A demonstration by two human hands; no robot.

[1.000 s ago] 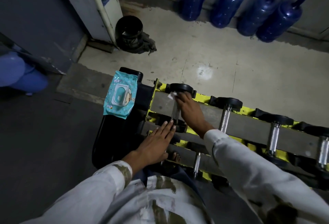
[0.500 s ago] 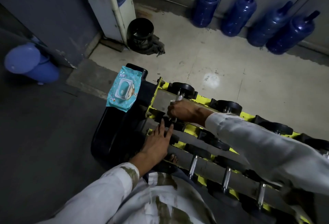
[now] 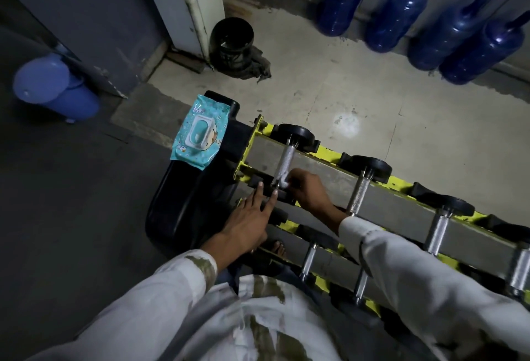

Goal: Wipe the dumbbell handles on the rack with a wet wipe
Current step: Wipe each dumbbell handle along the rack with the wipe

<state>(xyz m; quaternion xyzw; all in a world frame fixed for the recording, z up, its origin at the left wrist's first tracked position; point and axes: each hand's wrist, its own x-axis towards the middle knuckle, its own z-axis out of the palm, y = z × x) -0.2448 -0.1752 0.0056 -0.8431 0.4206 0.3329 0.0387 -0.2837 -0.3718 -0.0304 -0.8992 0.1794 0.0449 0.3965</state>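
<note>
A yellow and grey dumbbell rack [image 3: 324,177] runs from the centre to the lower right, holding several dumbbells with black ends and silver handles. My right hand [image 3: 308,188] grips a white wet wipe [image 3: 284,184] wrapped round the near end of the leftmost dumbbell's handle [image 3: 286,159] on the top tier. My left hand [image 3: 249,220] rests flat with straight fingers on that dumbbell's near black end at the rack's left side. Other handles [image 3: 358,192] stand further right on the same tier.
A teal wet-wipe pack [image 3: 199,135] lies on a black bench [image 3: 183,205] left of the rack. A black bucket [image 3: 232,42] stands by a white pillar. Several blue water jugs [image 3: 398,13] line the far wall. A blue bin [image 3: 54,88] sits at far left.
My right hand has slid the wipe down the handle from its far end toward the near end. My left hand has stayed on the rack's left side.
</note>
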